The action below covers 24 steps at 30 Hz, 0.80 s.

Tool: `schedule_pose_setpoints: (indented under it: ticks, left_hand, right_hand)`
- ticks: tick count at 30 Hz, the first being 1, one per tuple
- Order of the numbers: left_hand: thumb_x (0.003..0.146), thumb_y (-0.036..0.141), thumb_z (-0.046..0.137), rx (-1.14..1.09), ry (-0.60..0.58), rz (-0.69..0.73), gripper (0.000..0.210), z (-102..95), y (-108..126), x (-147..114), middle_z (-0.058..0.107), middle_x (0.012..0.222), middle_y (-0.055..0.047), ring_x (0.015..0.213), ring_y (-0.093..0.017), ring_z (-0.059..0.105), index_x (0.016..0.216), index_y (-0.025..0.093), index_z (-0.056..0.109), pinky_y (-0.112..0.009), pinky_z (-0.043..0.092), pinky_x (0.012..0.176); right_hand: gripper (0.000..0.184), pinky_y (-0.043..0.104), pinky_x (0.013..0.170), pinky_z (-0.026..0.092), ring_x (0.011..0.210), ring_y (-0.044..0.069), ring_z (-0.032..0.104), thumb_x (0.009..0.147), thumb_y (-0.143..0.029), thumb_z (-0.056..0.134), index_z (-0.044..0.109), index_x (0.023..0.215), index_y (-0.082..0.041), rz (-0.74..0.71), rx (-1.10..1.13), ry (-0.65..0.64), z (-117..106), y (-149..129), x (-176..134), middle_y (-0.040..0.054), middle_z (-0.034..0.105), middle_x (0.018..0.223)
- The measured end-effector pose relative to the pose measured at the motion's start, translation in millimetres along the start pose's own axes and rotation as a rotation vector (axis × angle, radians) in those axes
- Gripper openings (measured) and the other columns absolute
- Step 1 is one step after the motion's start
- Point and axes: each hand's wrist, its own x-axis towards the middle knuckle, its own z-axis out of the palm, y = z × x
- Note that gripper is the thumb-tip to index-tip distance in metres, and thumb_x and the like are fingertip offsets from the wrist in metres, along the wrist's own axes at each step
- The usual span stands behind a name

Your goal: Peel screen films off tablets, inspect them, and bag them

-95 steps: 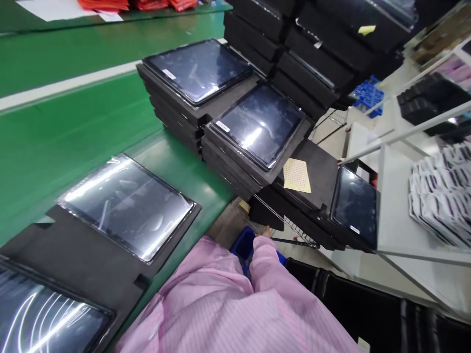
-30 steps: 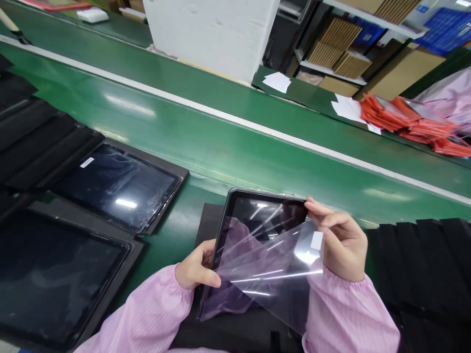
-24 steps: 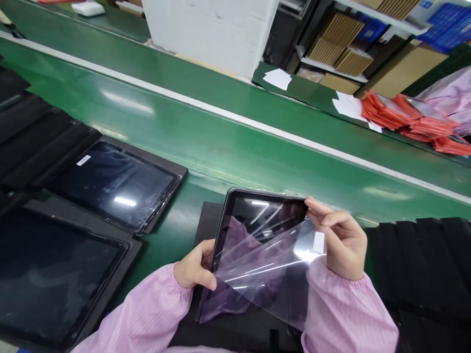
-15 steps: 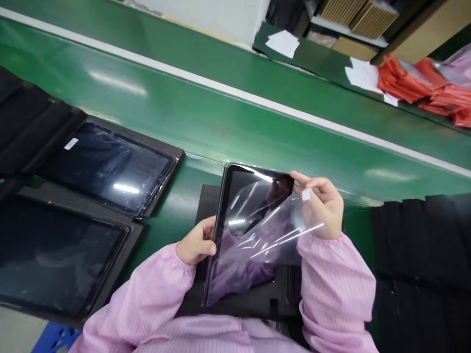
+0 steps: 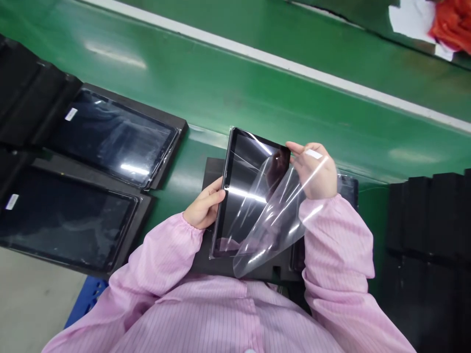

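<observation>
A tablet [image 5: 253,162] with a glossy black screen is held tilted in front of me. My left hand [image 5: 205,203] grips its left edge, thumb on the front and fingers behind. My right hand [image 5: 317,171] is closed at the tablet's upper right corner, its fingertips touching the edge there. From that hand hangs a clear plastic film [image 5: 272,230] with a white tab, curling away from the screen and drooping past the tablet's lower edge. Below the tablet lies a black box [image 5: 213,171], mostly covered by it.
Two black trays with film-covered tablets [image 5: 110,137] [image 5: 73,215] lie at left. Black boxes stand stacked at far left [image 5: 29,98] and at right [image 5: 423,215]. A green bench [image 5: 235,98] with a white strip runs behind. Red packets [image 5: 454,24] are at upper right.
The film has come off more of the screen, and its lower end now swings free below the tablet. The camera view has shifted, with the hands appearing higher.
</observation>
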Motion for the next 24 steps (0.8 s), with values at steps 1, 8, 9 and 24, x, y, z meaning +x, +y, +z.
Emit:
schedule_pose_setpoints:
  ticks: [1,8,9,24]
  left_hand:
    - [0.07,0.043,0.088,0.001,0.01,-0.006,0.055,0.9,0,0,0.075,0.098,-0.006,0.095,-0.026,0.073,0.116,0.02,0.07,-0.032,0.06,0.082]
    - [0.069,0.043,0.086,0.014,0.098,-0.004,0.06,4.0,0,-2,0.075,0.109,-0.006,0.108,-0.029,0.069,0.121,0.019,0.068,-0.038,0.056,0.095]
    - [0.069,0.045,0.086,0.019,0.106,0.003,0.061,3.4,0,-2,0.074,0.108,-0.005,0.108,-0.028,0.069,0.122,0.019,0.068,-0.036,0.056,0.094]
    - [0.055,0.007,0.073,0.228,0.272,-0.037,0.056,9.8,3,-2,0.072,0.085,0.002,0.078,-0.02,0.07,0.107,0.023,0.063,-0.03,0.057,0.075]
  right_hand:
    - [0.023,0.036,0.092,0.058,0.109,0.017,0.071,0.085,-0.034,0.072,0.05,0.083,-0.026,-0.003,-0.005,-0.002,-1,1,0,0.001,0.077,0.103]
    - [0.022,0.037,0.093,0.058,0.096,0.017,0.074,0.084,-0.036,0.073,0.055,0.087,-0.025,-0.172,-0.146,-0.092,-3,9,-2,0.0003,0.074,0.093]
    - [0.021,0.04,0.098,0.057,0.1,0.018,0.074,0.085,-0.036,0.073,0.055,0.088,-0.025,-0.193,-0.165,-0.106,-1,10,-2,-0.0005,0.073,0.092]
    - [0.023,0.023,0.061,0.064,0.059,0.012,0.073,0.087,-0.02,0.071,0.054,0.103,-0.022,-0.102,-0.09,-0.329,8,-69,-23,-0.0057,0.072,0.07]
